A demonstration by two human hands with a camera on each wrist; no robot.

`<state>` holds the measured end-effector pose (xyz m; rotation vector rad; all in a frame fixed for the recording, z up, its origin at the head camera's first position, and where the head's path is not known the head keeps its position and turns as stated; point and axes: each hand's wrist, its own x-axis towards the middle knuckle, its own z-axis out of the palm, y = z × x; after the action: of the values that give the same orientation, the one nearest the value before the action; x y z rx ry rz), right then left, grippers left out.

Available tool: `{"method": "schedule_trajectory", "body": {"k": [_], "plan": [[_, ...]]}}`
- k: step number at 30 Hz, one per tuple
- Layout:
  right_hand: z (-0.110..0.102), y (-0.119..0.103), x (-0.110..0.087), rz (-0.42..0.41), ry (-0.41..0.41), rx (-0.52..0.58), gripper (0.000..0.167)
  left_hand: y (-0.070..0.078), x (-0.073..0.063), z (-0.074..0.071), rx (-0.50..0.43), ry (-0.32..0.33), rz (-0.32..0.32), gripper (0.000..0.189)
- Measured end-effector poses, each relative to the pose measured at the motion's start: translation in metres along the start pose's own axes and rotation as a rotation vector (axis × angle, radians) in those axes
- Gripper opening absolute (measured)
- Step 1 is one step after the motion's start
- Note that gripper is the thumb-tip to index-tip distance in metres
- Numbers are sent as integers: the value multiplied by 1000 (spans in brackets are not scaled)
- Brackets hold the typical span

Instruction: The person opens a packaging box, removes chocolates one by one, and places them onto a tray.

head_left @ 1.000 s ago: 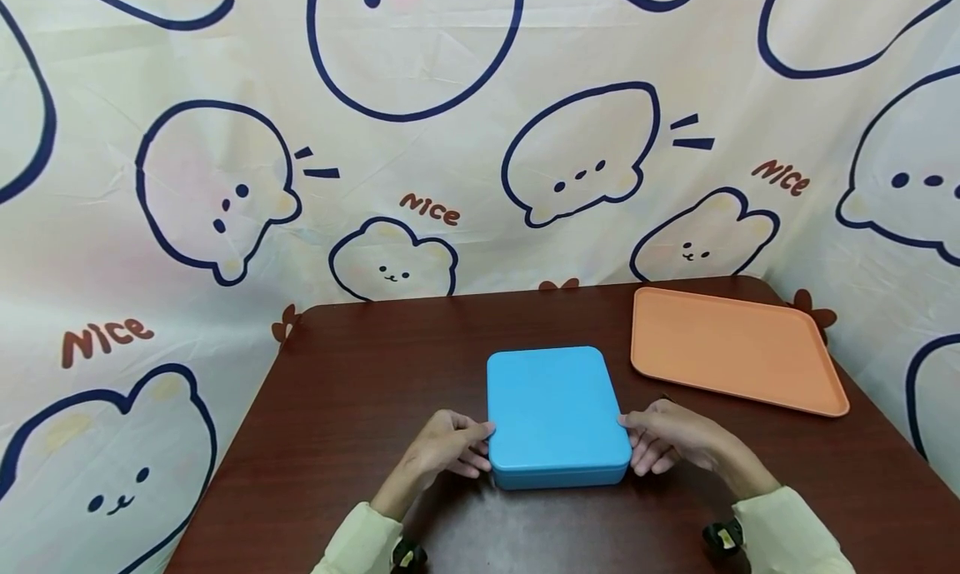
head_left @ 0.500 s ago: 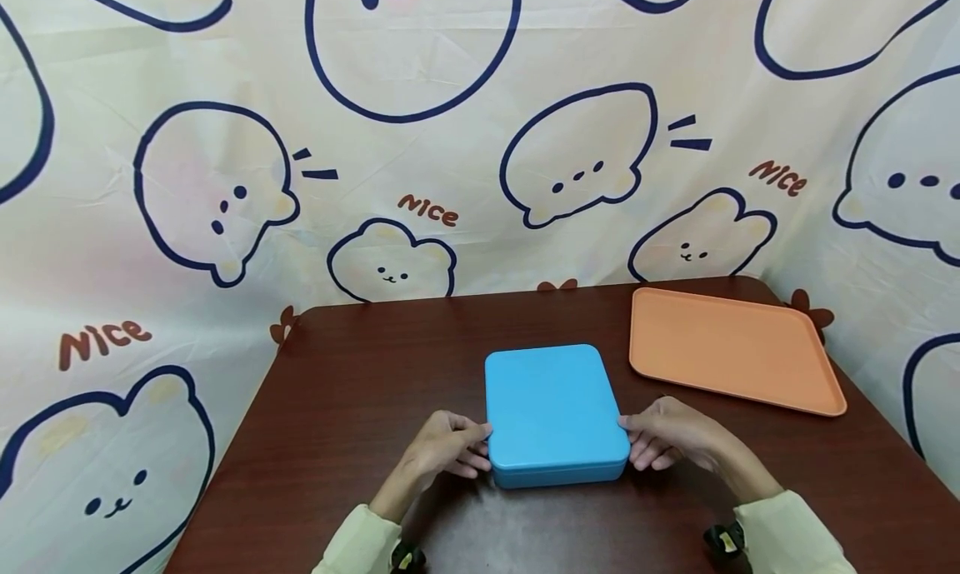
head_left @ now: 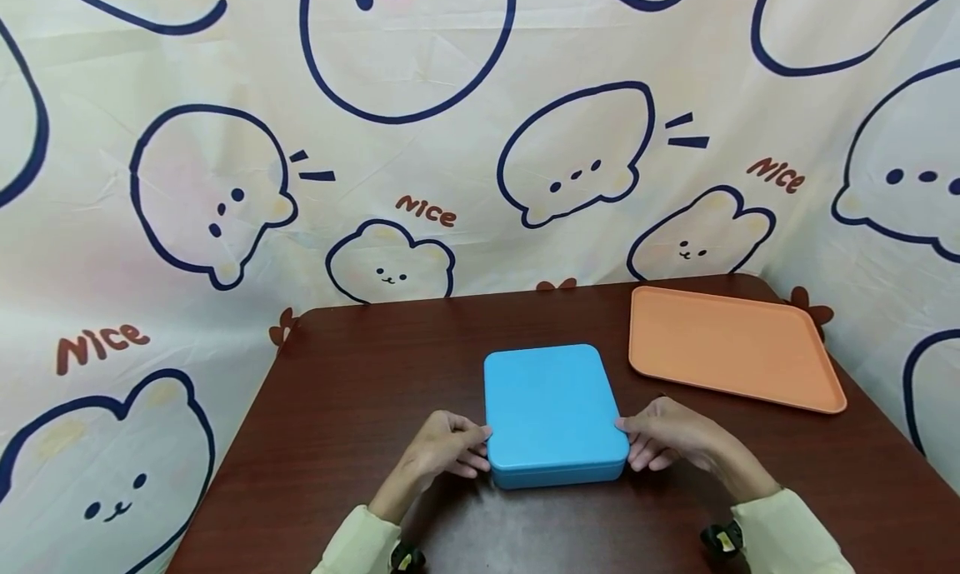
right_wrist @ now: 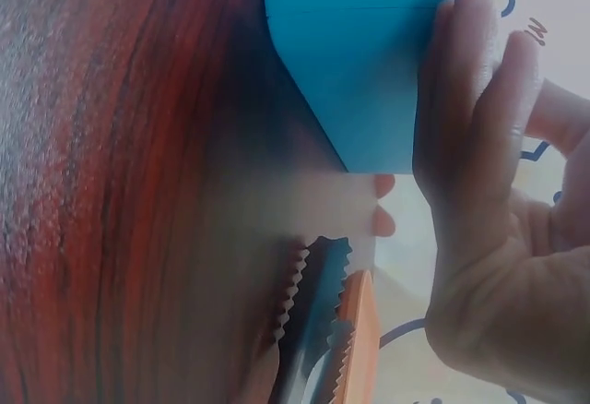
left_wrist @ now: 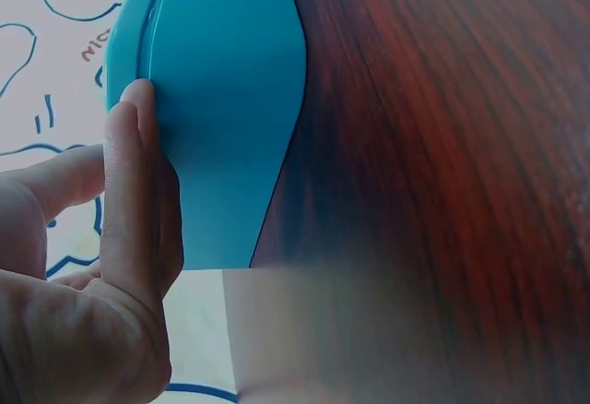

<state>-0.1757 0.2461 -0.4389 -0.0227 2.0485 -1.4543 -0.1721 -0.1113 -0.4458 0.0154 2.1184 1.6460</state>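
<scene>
A closed, square blue box (head_left: 555, 411) with rounded corners rests on the brown table, its lid facing up. At its left side my left hand (head_left: 442, 447) holds the edge, the thumb at the lid's rim and the fingers below. In the left wrist view, the fingertips (left_wrist: 138, 95) reach the seam under the lid. My right hand (head_left: 671, 434) grips the opposite side in a like way. Its fingertips (right_wrist: 470, 3) lie at the lid seam in the right wrist view. What is inside the box is hidden.
An orange tray (head_left: 738, 349) lies at the table's back right. Beside it, the right wrist view shows a dark, long thing with toothed edges (right_wrist: 313, 303), mostly hidden behind the right hand in the head view. A printed cloth (head_left: 465, 157) hangs behind the brown table (head_left: 360, 374).
</scene>
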Motion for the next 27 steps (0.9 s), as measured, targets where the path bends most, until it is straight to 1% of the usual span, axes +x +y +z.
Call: {"method": "schedule_trajectory", "body": {"k": [8, 13, 17, 27], "plan": [[1, 0, 0, -1, -23, 33, 41, 0, 0, 0, 2, 8, -9, 28], [2, 2, 1, -1, -20, 49, 47, 0, 1, 1, 1, 9, -15, 32], [4, 3, 3, 18, -16, 63, 52, -1, 2, 2, 6, 17, -21, 35], [7, 2, 5, 61, 6, 57, 49, 0, 2, 2, -4, 25, -35, 35]]}}
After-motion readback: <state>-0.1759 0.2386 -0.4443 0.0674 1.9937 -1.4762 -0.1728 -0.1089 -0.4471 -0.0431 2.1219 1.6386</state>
